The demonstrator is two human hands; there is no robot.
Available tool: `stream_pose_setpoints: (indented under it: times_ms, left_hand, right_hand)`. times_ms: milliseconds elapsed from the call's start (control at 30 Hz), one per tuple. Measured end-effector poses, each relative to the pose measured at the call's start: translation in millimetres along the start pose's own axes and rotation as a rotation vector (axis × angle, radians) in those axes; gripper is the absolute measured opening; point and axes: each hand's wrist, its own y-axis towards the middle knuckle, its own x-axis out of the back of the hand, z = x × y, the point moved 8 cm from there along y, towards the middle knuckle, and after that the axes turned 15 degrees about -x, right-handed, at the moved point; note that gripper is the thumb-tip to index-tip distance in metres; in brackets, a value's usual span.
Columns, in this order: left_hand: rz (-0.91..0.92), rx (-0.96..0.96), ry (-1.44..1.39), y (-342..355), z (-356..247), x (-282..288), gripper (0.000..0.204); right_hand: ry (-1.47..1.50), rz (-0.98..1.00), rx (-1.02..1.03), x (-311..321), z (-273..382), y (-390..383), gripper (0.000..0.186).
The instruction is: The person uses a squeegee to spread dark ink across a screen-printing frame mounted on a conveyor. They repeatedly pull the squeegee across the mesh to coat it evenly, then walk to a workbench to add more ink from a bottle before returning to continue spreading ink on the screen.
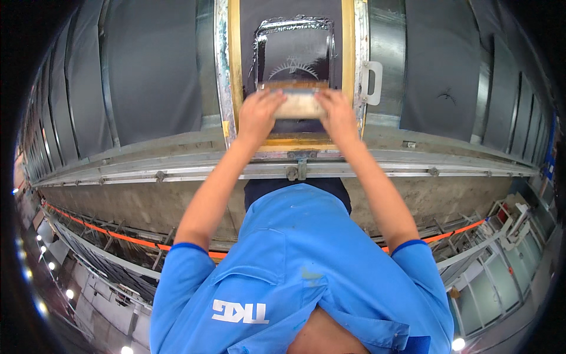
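The left hand and the right hand are apart, each clamped on one end of the same squeegee, a pale block with a brown strip along its far edge. Fingers lie over the block's top; both hands and block are blurred, and the thumbs cannot be told apart from the rest. The squeegee lies crosswise over the near half of a screen frame; its underside is hidden, so whether it touches the mesh cannot be told.

Just beyond it, a glossy dark patch shows a pale spiky arc, its lower part covered by the squeegee. The frame's far end is cut off by the upper edge. A white handle stands out from its right side.

Dark sheets lie to either side, bending away toward the dim rim; one on the right bears a faint mark, too small to make out. Nearer the body runs a metal rail, partly behind the forearms. The blue shirt hides much of an orange band below.
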Motion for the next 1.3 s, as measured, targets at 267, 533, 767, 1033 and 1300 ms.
stream_pose_setpoints:
  times_ms: [267,533,767,1033,1300]
  left_hand:
    - [0.185,0.087,-0.123,81,64,4,0.052]
    - [0.041,0.121,-0.037,152,109,4,0.037]
    - [0.074,0.084,-0.108,11,12,-5,0.036]
    - [0.087,0.193,-0.405,29,20,21,0.039]
    - [0.008,0.267,-0.192,126,99,13,0.038]
  right_hand:
    - [-0.104,0.005,0.04,30,-7,91,0.035]
    - [-0.039,-0.13,0.071,38,-20,174,0.04]
    - [0.065,-0.111,0.043,5,-7,-5,0.051]
    - [0.407,-0.028,-0.164,70,-4,-5,0.043]
    - [0.583,-0.172,-0.644,31,-191,91,0.029]
